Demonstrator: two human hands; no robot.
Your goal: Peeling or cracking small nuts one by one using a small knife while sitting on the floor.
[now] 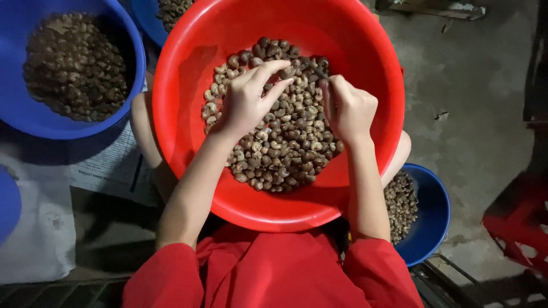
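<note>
Red plastic forms the large basin point(188, 114) held on the lap, and a heap of cashew nuts point(285, 142) is seen lying in its middle and far part, mixed pale and dark brown. The left hand point(248, 100) is laid over the heap with thumb and forefinger drawn together in a pinch; a single nut appears to be nipped at the fingertips, though this cannot be confirmed. The right hand point(348, 108) is curled nearly closed just beside it, fingers bent downward into the heap; whether anything is gripped cannot be told.

Three blue tubs are noted around the basin: one at upper left point(34, 114), well filled with dark pieces; one at the top edge point(145, 20), only partly in view; one at lower right point(431, 217), below the right forearm, holding paler pieces. A printed sheet point(114, 165) lies on the floor point(468, 85) beneath the upper-left tub.

Progress is judged as midway: sorted material has been gathered in the tubs, yet a substantial mixed heap remains in the basin to be gone through.
</note>
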